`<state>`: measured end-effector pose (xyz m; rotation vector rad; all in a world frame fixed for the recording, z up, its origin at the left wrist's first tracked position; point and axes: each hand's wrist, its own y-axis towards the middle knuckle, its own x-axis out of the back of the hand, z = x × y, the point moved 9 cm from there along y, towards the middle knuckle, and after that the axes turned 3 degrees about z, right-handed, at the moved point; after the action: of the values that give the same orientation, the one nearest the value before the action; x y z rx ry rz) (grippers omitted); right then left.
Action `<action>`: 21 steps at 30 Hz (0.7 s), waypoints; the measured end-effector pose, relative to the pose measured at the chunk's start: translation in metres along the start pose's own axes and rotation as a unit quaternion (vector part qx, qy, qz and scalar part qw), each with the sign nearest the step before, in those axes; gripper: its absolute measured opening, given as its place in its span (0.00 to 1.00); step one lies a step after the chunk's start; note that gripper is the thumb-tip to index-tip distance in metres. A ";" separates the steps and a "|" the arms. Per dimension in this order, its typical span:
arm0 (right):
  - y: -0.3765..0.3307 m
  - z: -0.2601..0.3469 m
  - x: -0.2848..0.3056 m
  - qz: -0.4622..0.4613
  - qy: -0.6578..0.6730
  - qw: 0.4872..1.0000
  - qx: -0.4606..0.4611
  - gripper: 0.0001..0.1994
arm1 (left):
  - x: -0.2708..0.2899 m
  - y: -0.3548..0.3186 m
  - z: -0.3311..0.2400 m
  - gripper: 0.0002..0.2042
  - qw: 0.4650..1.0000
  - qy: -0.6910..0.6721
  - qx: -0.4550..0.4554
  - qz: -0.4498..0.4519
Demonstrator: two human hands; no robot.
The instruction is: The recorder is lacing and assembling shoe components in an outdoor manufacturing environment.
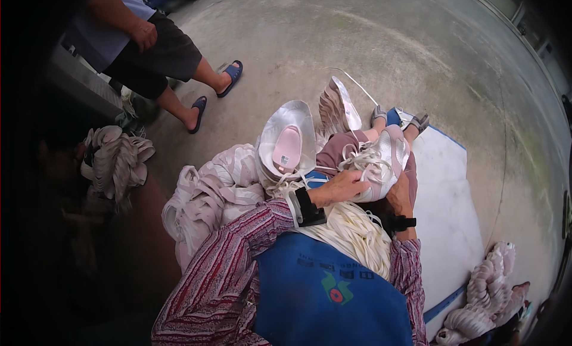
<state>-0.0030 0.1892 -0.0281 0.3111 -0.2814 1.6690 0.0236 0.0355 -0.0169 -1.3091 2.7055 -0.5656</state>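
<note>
A white and pale pink shoe upper [387,158] with loose laces sits over my lap, between my two hands. My left hand [341,187] is closed at its near left side, fingertips pinched by the laces; whether they grip a lace or the upper's edge is hard to see. Around the right side of the same upper curls my right hand [400,196], its fingers partly hidden. A bundle of cream shoelaces [348,227] lies on my lap over the blue apron [322,304]. Just left stands another upper with a pink patch inside [287,148].
Nested shoe uppers [217,191] are heaped to my left, with a smaller stack [336,108] ahead. More bundles lie at far left [116,152] and lower right [482,292]. A white board [447,197] lies at right. Another person [161,54] in sandals stands at upper left.
</note>
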 end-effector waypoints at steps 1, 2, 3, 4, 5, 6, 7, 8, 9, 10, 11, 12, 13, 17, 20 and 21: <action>-0.002 0.002 -0.001 -0.033 0.013 0.999 0.041 0.17 | 0.002 0.000 0.001 0.15 1.000 -0.014 -0.016 0.000; -0.003 0.004 0.002 -0.066 0.026 0.994 0.083 0.17 | 0.005 0.001 0.001 0.15 0.999 -0.027 -0.033 0.000; -0.006 -0.002 -0.001 -0.065 0.024 0.995 0.075 0.17 | 0.008 -0.005 -0.005 0.16 1.000 -0.016 -0.017 0.000; -0.004 -0.002 0.003 -0.081 0.003 0.995 0.061 0.16 | 0.009 -0.011 -0.010 0.16 1.000 -0.018 -0.018 0.002; -0.001 -0.002 0.008 -0.098 -0.019 0.994 0.048 0.15 | 0.012 -0.017 -0.015 0.16 0.993 -0.118 -0.028 -0.006; 0.000 0.001 0.008 -0.097 -0.021 0.994 0.045 0.15 | 0.015 -0.025 -0.017 0.15 0.975 -0.219 -0.035 -0.015; 0.000 -0.003 0.009 -0.088 -0.081 0.993 -0.015 0.14 | 0.017 -0.032 -0.024 0.14 0.964 -0.260 -0.053 -0.030; -0.001 -0.007 0.013 -0.079 -0.141 0.984 -0.076 0.13 | 0.020 -0.038 -0.029 0.14 0.963 -0.264 -0.051 -0.024; -0.003 0.011 0.012 -0.089 -0.185 0.978 -0.049 0.13 | 0.028 -0.047 -0.033 0.15 0.954 -0.292 -0.059 -0.033; -0.003 0.006 0.016 -0.092 -0.190 0.976 -0.054 0.13 | 0.035 -0.052 -0.035 0.15 0.944 -0.320 -0.068 -0.035; -0.004 -0.001 0.018 -0.101 -0.224 0.968 -0.051 0.14 | 0.041 -0.055 -0.029 0.15 0.944 -0.323 -0.067 -0.028; -0.002 -0.010 0.018 -0.108 -0.256 0.959 -0.045 0.14 | 0.055 -0.060 -0.023 0.16 0.938 -0.330 -0.097 -0.044; -0.003 -0.018 0.018 -0.112 -0.223 0.967 -0.048 0.15 | 0.068 -0.065 -0.026 0.17 0.931 -0.337 -0.125 -0.058; -0.003 -0.017 0.019 -0.120 -0.216 0.966 -0.076 0.14 | 0.110 -0.082 -0.043 0.17 0.853 -0.491 -0.142 -0.107; -0.003 -0.011 0.028 -0.141 -0.224 0.962 -0.061 0.14 | 0.150 -0.086 -0.018 0.13 0.812 -0.524 -0.107 -0.231; -0.004 -0.006 0.024 -0.147 -0.205 0.967 -0.036 0.13 | 0.169 -0.084 0.011 0.13 0.802 -0.558 -0.174 -0.126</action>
<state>-0.0024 0.2145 -0.0249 0.6146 -0.5756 1.2876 -0.0182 -0.1459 0.0179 -1.4091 1.6564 0.5956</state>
